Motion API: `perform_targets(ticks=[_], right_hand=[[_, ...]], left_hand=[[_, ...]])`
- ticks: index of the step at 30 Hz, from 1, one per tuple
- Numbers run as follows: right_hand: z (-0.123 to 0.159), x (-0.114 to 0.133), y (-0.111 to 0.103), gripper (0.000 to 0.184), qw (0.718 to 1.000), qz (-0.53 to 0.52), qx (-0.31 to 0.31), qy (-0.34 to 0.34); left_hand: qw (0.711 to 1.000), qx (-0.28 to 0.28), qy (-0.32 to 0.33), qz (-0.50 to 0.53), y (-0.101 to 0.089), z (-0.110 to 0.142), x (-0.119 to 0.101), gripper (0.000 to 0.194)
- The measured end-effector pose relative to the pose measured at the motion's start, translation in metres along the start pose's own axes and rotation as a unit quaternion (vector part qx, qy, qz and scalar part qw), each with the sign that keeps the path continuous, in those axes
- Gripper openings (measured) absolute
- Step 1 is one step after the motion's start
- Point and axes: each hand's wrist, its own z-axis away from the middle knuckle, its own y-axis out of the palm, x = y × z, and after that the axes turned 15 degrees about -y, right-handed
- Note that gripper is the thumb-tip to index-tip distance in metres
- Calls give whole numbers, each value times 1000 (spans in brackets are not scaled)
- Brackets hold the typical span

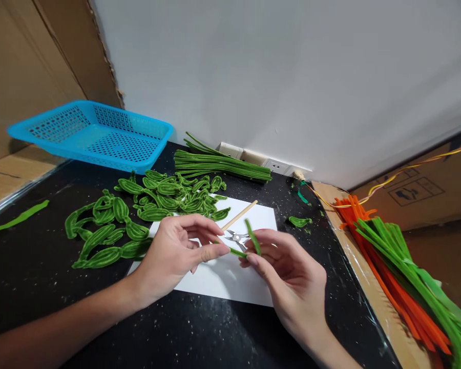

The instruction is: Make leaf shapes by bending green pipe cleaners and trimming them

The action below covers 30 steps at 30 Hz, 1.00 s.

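A short green pipe cleaner (pixel 237 252) is stretched between my two hands above a white sheet of paper (pixel 211 279). My left hand (pixel 186 246) pinches one end between thumb and forefinger. At the other end, my right hand (pixel 284 261) grips it with thumb and fingers, and a bent part sticks upward there. Small pliers or cutters (pixel 236 237) lie on the paper behind the hands, partly hidden by them. Next to these rests a thin wooden stick (pixel 240 216). Left of the paper is a heap of green pipe-cleaner leaves (pixel 169 192), some overlapping the sheet.
A blue plastic basket (pixel 111 146) stands at the back left. Against the wall, a bundle of green pipe cleaners (pixel 223 166) lies before power sockets (pixel 276 166). One leaf (pixel 299 221) sits alone at right. Orange pipe cleaners (pixel 399 302) and light-green ones (pixel 418 282) lie on cardboard.
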Motion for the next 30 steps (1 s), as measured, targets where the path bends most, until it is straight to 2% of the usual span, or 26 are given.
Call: perform_targets(ticks=[2, 5, 9, 16, 23, 27, 30], right_hand=[[0, 0, -2, 29, 999, 47, 20, -15], [-1, 1, -5, 32, 993, 92, 56, -40], [-3, 1, -6, 38, 993, 64, 98, -33], [-1, 1, -6, 33, 990, 27, 139, 4], [1, 1, -6, 27, 989, 54, 135, 31], [5, -1, -8, 36, 989, 108, 97, -17], [6, -3, -10, 40, 982, 146, 95, -69]], left_hand=[[1000, 8, 5, -16, 0, 1, 1, 32], [999, 19, 21, -32, 2, 3, 2, 35], [998, 31, 37, -27, 2, 2, 2, 23], [997, 52, 42, -24, 2, 1, 1, 14], [996, 16, 59, -59, 2, 0, -1, 7], [998, -10, 14, -56, 2, 1, -3, 11], [999, -32, -9, -37, 3, 2, -4, 18]])
